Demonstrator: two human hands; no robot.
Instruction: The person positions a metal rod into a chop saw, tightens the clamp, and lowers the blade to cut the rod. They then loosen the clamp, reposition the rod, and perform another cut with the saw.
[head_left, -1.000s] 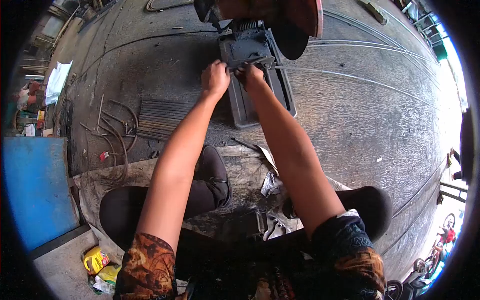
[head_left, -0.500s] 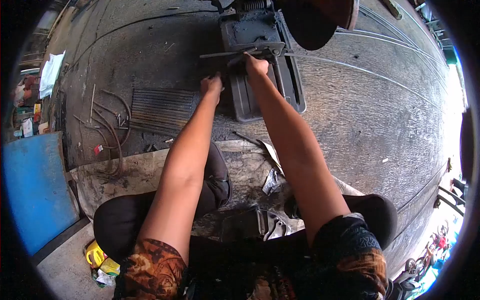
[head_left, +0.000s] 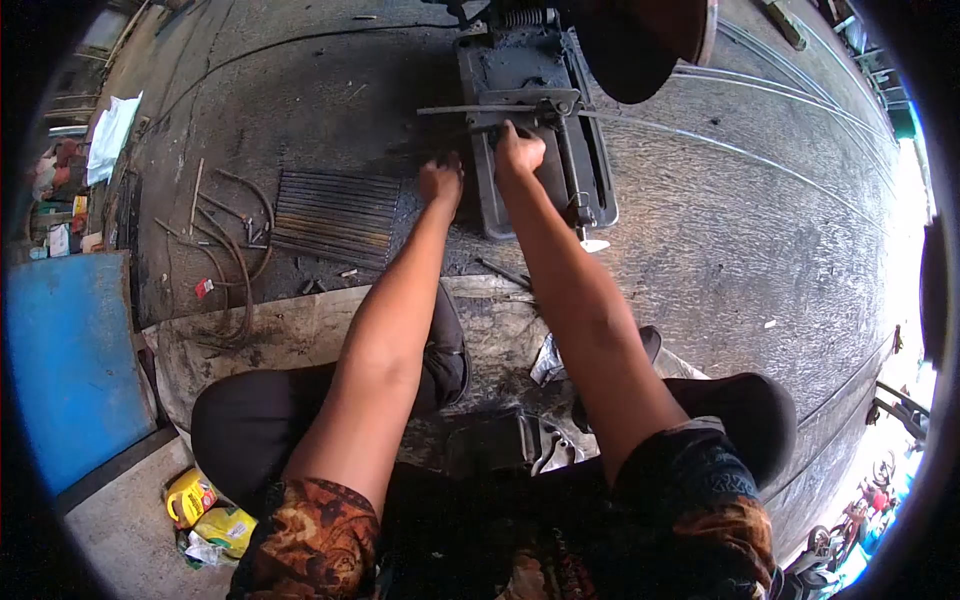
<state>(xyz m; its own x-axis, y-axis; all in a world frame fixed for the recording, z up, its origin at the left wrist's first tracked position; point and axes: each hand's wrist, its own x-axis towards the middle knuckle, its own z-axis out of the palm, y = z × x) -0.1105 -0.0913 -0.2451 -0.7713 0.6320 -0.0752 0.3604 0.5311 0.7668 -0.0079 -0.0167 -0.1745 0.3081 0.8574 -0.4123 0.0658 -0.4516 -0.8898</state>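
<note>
In the head view, the right grip [head_left: 519, 152] is over the base [head_left: 548, 190] of the cutting machine, fingers curled and thumb side up by a short dark piece [head_left: 483, 130]; whether it is clamped on that piece I cannot tell; the left grip [head_left: 441, 182] is curled just outside the base, to the left of the right grip, and what its fingers enclose, if anything, is hidden; the metal bar [head_left: 438, 110] lies across the base beyond both grips, its near end jutting out on the left and its long part running off to the right; the round blade [head_left: 630, 60] is up beyond the right grip, to its right; the row of dark rods [head_left: 335, 222] lies on the floor [head_left: 740, 220] left of the left grip, with bent rods [head_left: 240, 270] farther left.
</note>
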